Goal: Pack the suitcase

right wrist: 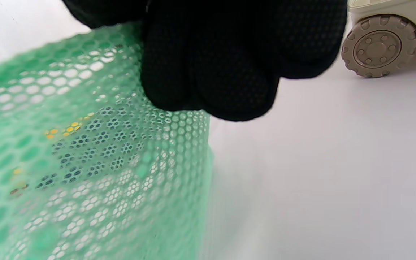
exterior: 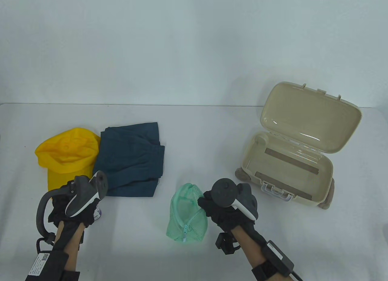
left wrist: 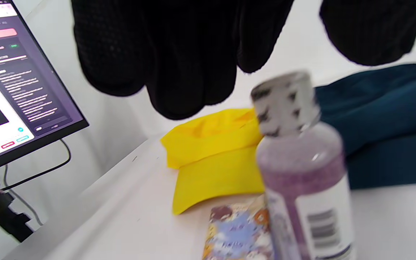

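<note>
Your right hand (exterior: 225, 206) is pinching the top of the green mesh bag (exterior: 186, 214), near the worktop's (exterior: 194, 132) front edge | your left hand (exterior: 72, 206) is hovering, fingers loose, over a purple bottle (left wrist: 303, 173) by the yellow cap (exterior: 68, 153) and folded blue garment (exterior: 132, 160) | the beige suitcase (exterior: 291, 163) is lying lid-up toward the right edge.

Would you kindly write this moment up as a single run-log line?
task: pack suitcase | right hand: pinches mesh bag | left hand: above purple bottle, not touching | suitcase: open | cap, navy garment: on table
</note>
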The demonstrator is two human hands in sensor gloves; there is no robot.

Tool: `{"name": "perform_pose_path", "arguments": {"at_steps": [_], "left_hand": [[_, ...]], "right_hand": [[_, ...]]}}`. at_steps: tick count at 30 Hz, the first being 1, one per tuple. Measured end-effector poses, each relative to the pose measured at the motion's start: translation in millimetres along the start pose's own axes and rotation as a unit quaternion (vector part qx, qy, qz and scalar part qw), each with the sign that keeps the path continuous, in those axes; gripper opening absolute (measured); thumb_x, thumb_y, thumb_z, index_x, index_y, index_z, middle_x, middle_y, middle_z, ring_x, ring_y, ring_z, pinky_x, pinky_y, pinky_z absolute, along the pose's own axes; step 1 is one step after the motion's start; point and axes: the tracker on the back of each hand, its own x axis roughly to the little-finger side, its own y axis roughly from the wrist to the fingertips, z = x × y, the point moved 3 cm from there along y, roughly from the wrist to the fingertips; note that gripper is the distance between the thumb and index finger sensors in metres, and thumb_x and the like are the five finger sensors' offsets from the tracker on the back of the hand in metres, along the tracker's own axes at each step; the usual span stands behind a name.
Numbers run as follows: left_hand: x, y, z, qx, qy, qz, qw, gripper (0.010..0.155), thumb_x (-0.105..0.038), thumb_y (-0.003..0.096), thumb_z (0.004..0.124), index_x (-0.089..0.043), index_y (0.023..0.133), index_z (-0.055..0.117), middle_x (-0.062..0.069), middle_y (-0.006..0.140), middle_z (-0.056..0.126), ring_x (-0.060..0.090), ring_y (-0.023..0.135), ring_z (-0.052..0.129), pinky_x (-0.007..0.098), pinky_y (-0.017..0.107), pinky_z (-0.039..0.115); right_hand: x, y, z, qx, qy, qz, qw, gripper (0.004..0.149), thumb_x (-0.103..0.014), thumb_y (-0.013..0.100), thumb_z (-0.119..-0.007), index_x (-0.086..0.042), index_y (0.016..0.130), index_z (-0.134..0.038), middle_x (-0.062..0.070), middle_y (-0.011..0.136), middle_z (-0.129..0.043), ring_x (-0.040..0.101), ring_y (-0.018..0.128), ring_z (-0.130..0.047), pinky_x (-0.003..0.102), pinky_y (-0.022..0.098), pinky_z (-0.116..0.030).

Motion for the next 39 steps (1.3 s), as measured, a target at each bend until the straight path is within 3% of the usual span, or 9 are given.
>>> {"name": "perform_pose_path", "arguments": {"at_steps": [8,13,20,24,28,33,39], "left_hand": [[-3,6,19,0.054,-0.024,0.012,0.998,0.063,-0.051,0.0488,0.075,-0.019,0.103,0.070,0.006,0.088,0.092,0.024,0.065,0.103,0.041,0.049,0.087],[-1,4,12,0.045,-0.026,0.015,0.999,0.062,-0.047,0.0483,0.077,-0.014,0.100,0.073,0.005,0.079,0.096,0.021,0.055,0.105,0.039,0.047,0.088],[-4,-29,-52,-0.070,-0.092,0.056,0.992,0.061,-0.047,0.0488,0.077,-0.013,0.100,0.073,0.005,0.078,0.096,0.020,0.054,0.105,0.038,0.046,0.088],[-23,-58,-93,-0.135,-0.187,0.125,0.965,0.061,-0.048,0.0487,0.076,-0.014,0.099,0.073,0.005,0.077,0.096,0.017,0.051,0.106,0.035,0.044,0.089],[-58,-81,-113,-0.153,-0.256,0.214,0.930,0.061,-0.048,0.0486,0.076,-0.014,0.099,0.073,0.004,0.076,0.097,0.017,0.051,0.106,0.035,0.044,0.089],[-100,-94,-108,-0.168,-0.281,0.271,0.905,0.061,-0.048,0.0481,0.076,-0.015,0.099,0.072,0.004,0.077,0.096,0.017,0.052,0.106,0.034,0.045,0.090],[-140,-87,-80,-0.129,-0.251,0.311,0.908,0.061,-0.046,0.0481,0.076,-0.016,0.101,0.070,0.004,0.081,0.094,0.018,0.057,0.105,0.036,0.049,0.089]], "right_hand": [[3,0,1,0.000,0.000,-0.007,1.000,0.045,-0.049,0.054,-0.071,-0.013,0.074,-0.087,-0.006,0.052,-0.102,0.014,0.042,-0.104,0.034,0.037,-0.089],[3,0,1,0.000,0.001,-0.006,1.000,0.045,-0.049,0.054,-0.071,-0.013,0.074,-0.087,-0.006,0.053,-0.101,0.014,0.043,-0.104,0.035,0.037,-0.089],[2,1,1,0.001,0.000,-0.002,1.000,0.045,-0.049,0.054,-0.071,-0.013,0.075,-0.087,-0.006,0.053,-0.101,0.014,0.043,-0.104,0.034,0.037,-0.089],[2,1,0,0.002,0.003,-0.002,1.000,0.045,-0.049,0.054,-0.070,-0.014,0.075,-0.087,-0.006,0.053,-0.101,0.014,0.043,-0.104,0.034,0.037,-0.089],[2,0,0,0.002,0.005,-0.002,1.000,0.044,-0.049,0.054,-0.070,-0.014,0.075,-0.087,-0.006,0.054,-0.101,0.014,0.043,-0.104,0.034,0.037,-0.089],[2,0,-1,0.003,0.008,-0.005,1.000,0.045,-0.049,0.054,-0.070,-0.013,0.075,-0.087,-0.006,0.053,-0.101,0.014,0.043,-0.104,0.034,0.037,-0.089],[4,0,0,0.007,0.012,-0.010,1.000,0.044,-0.048,0.055,-0.069,-0.013,0.076,-0.086,-0.005,0.055,-0.101,0.014,0.044,-0.104,0.034,0.038,-0.089]]}}
